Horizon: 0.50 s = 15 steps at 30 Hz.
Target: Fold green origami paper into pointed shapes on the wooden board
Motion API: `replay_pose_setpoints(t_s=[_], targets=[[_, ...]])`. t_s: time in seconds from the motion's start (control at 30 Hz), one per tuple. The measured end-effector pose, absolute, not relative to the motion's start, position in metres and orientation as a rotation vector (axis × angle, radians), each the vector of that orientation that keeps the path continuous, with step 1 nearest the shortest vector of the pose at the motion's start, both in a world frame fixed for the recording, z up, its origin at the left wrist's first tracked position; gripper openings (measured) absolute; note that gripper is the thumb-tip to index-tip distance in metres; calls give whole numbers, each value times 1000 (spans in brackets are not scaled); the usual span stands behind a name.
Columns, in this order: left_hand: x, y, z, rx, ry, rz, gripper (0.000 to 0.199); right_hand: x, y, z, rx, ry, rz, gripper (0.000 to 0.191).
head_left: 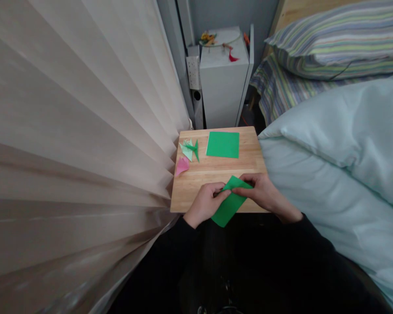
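Note:
A green sheet of origami paper [229, 209] is held between both hands over the front edge of a small wooden table [203, 174]. My left hand [207, 201] pinches its left side, thumb on top. My right hand [260, 191] grips the upper right part, thumb pressed on the paper and fingers behind it. The paper looks longer than wide and lies tilted, its lower end past the table edge. Whether it is folded near the thumbs, I cannot tell.
On the table lie a stack of green paper [222, 145], pale and dark green folded pieces [187, 149] and a pink folded piece [182, 165]. A curtain [85, 131] hangs at left; a bed with a quilt [330, 144] is at right. A white cabinet [223, 87] stands behind.

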<state>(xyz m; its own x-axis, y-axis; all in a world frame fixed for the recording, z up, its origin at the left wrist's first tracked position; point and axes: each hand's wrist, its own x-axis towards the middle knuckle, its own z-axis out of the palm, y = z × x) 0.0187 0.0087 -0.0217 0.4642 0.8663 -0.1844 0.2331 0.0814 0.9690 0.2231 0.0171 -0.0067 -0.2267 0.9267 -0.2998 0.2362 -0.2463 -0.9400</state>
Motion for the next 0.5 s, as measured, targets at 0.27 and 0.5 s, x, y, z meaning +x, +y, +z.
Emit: replay_pose_setpoints(t_s=[0.27, 0.5], targets=[[25, 9, -21, 1097, 1037, 890, 32, 212, 11, -8, -1381, -1138, 1330, 33], [24, 13, -17, 1056, 1161, 1032, 29, 205, 7, -10, -1343, -1152, 1347, 31]])
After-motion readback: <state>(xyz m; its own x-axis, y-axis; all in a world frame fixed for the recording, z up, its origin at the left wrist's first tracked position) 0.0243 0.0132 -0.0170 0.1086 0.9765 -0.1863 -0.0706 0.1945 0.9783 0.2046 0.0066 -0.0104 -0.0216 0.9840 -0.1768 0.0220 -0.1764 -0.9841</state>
